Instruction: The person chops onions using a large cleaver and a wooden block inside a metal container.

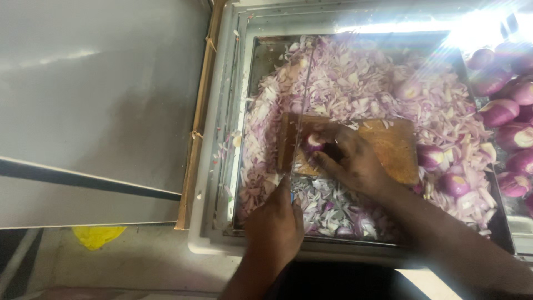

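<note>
I take this for a commercial kitchen or food-stall prep station. A large rectangular steel tray (222, 166) is heaped with chopped pale purple onion pieces (355, 83), far more than a home meal needs. A worn orange-brown wooden chopping board (394, 147) sits right in the heap, and a pile of peeled whole red onions (508, 116) waits at the right edge. Beside the tray I see a plain grey metal surface (100, 111) and, below it, a rough concrete floor (144, 261).

hands 2 (275, 222) | knife 1 (302, 105) | cutting board 1 (388, 147) | tray 1 (222, 166) | whole peeled onions roughly a dozen (499, 111)
</note>
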